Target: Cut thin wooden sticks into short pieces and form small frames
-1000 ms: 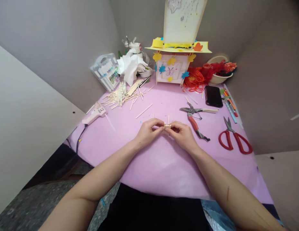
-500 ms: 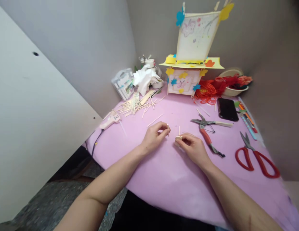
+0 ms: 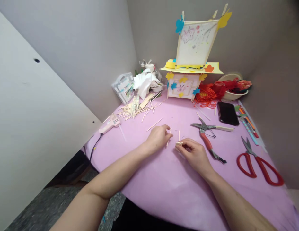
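My left hand (image 3: 157, 138) is closed in a pinch, thumb and forefinger at a short thin wooden stick (image 3: 167, 144) that slants over the cloth. My right hand (image 3: 194, 154) grips a small block of short wooden sticks (image 3: 179, 144) set side by side, their pale ends facing up. Just beyond that block is another short stick (image 3: 179, 134). A longer loose stick (image 3: 154, 124) lies past my left hand. To the right of my right hand rest pruning shears (image 3: 206, 141) with a red handle, blades apart.
On the pink cloth (image 3: 149, 189) lie a glue gun (image 3: 110, 124), a pile of sticks (image 3: 137, 107), red-handled scissors (image 3: 257, 160) and a black phone (image 3: 227, 113). A decorated paper-and-stick model (image 3: 183, 85) stands at the back, beside red cord (image 3: 207, 96) and a bowl (image 3: 232, 95).
My left hand has lowered slightly toward the cloth, and more of its stick shows, now slanting. My right hand still holds the block. The whole view has shifted a little downward.
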Demonstrator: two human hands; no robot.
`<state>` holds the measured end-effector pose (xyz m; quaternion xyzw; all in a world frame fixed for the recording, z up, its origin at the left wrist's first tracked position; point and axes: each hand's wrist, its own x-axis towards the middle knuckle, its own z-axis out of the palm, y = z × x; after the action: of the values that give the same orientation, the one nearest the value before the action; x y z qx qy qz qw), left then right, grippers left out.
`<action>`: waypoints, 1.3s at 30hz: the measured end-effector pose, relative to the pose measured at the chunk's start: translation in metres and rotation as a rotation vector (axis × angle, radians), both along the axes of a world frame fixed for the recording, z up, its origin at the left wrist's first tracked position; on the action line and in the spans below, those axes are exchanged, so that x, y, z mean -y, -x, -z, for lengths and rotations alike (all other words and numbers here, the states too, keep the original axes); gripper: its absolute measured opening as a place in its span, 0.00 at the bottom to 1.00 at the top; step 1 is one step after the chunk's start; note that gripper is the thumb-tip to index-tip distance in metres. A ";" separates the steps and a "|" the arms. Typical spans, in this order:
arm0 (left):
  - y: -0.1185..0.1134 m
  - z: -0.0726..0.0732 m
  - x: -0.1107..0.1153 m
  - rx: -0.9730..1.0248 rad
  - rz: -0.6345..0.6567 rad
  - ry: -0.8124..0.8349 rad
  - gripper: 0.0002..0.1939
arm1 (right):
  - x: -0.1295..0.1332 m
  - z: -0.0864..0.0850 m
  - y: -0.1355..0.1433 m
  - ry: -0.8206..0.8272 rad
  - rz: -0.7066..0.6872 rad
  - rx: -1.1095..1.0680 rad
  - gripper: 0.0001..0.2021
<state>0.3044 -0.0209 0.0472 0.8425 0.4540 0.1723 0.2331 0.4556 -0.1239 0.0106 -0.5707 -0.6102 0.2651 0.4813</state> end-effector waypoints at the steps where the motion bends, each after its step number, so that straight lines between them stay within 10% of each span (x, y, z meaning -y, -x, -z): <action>1: -0.002 0.000 -0.001 0.013 -0.007 0.014 0.15 | 0.001 -0.001 0.000 -0.008 -0.001 0.005 0.04; 9: 0.046 -0.017 -0.034 0.099 -0.146 0.018 0.10 | 0.016 -0.014 0.006 -0.174 -0.119 0.072 0.04; 18: 0.150 -0.067 -0.139 -0.343 -0.448 -0.169 0.09 | 0.017 -0.013 0.014 -0.241 -0.220 0.123 0.06; 29: 0.105 -0.020 -0.193 -0.505 -0.287 -0.048 0.27 | 0.014 -0.009 0.012 -0.212 -0.230 0.140 0.07; 39: 0.123 -0.028 -0.212 -0.588 -0.360 -0.142 0.20 | 0.011 -0.010 0.008 -0.220 -0.232 0.143 0.07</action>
<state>0.1812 0.1913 0.0755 0.7767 0.6298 -0.0084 -0.0010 0.4474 -0.1352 0.0211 -0.4577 -0.7299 0.2093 0.4625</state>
